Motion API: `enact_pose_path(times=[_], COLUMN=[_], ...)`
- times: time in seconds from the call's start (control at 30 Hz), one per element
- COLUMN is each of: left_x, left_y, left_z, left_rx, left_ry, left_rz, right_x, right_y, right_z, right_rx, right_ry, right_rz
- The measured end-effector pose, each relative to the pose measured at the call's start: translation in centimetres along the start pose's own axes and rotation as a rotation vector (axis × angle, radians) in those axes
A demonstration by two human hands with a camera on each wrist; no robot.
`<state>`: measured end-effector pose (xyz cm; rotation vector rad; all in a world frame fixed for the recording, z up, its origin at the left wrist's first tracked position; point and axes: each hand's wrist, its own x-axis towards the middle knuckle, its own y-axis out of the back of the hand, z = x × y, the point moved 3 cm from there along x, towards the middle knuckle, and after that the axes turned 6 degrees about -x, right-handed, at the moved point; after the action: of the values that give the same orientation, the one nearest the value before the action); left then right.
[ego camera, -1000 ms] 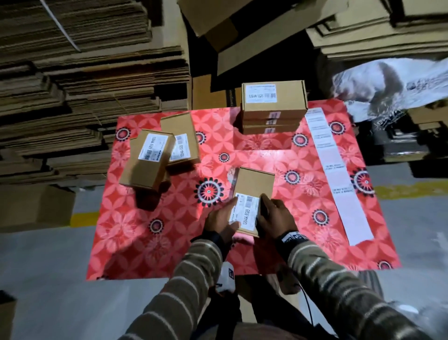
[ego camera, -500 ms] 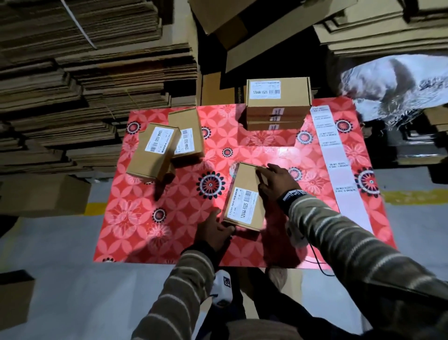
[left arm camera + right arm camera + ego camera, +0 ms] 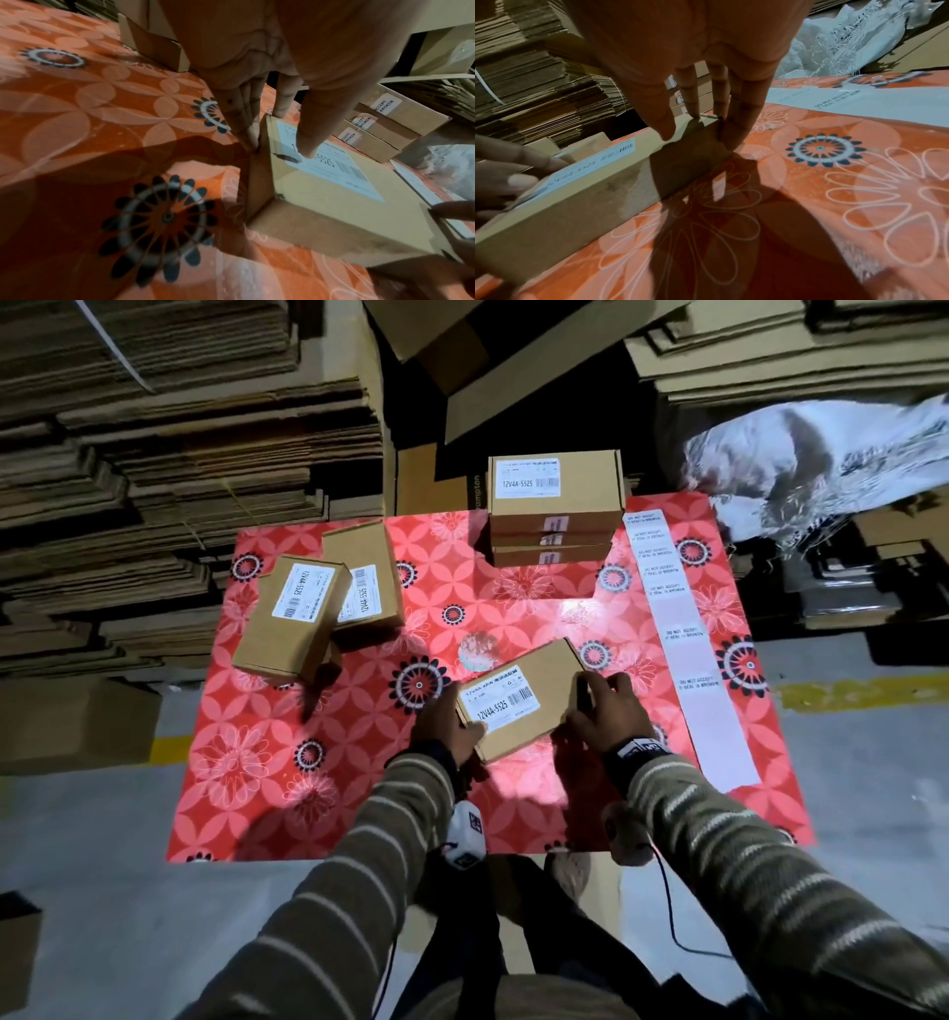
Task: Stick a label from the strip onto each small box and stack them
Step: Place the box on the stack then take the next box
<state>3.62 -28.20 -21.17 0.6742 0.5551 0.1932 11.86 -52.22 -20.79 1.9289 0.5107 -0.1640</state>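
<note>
A small brown box (image 3: 524, 695) with a white barcode label lies flat on the red flowered mat (image 3: 359, 762), turned slantwise. My left hand (image 3: 452, 726) grips its left end, thumb on top (image 3: 311, 130) and fingers (image 3: 244, 125) down the side. My right hand (image 3: 601, 706) grips its right end (image 3: 693, 142), thumb on top and fingers down the end face. A stack of three sealed boxes (image 3: 554, 505) stands at the back. The white label strip (image 3: 683, 639) lies along the mat's right side.
Two more labelled boxes (image 3: 313, 608) lie overlapping at the mat's left. Piles of flat cardboard (image 3: 154, 454) rise behind and to the left; crumpled plastic wrap (image 3: 821, 469) lies at the back right. Grey floor surrounds the mat.
The box has been turned from lying lengthwise away from me to slantwise across. My right hand came back from its far end to its right end; the left hand shifted onto the left end.
</note>
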Motion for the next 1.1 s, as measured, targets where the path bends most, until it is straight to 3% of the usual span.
enact_pose_path(times=[0.3, 0.47, 0.63, 1.0, 1.1], left_x=[2.8, 3.2, 3.6, 3.8, 4.0], left_y=[1.5, 2.1, 2.1, 2.2, 2.5], left_z=[0.1, -1.0, -0.6, -0.5, 0.1], left_rx=[-0.006, -0.009, -0.002, -0.109, -0.159], left_ry=[-0.038, -0.001, -0.029, -0.022, -0.073], left_rz=[-0.044, -0.014, -0.005, -0.049, 0.007], right_x=[-3.1, -0.7, 2.2, 3.0, 3.2], right_y=[-0.9, 0.6, 1.1, 0.7, 1.3], right_z=[-0.8, -0.8, -1.4, -1.1, -1.1], right_rx=[-0.053, 0.019, -0.031, 0.024, 0.067], right_ry=[-0.079, -0.07, -0.001, 0.006, 0.007], right_rz=[-0.049, 0.022, -0.049, -0.065, -0.01])
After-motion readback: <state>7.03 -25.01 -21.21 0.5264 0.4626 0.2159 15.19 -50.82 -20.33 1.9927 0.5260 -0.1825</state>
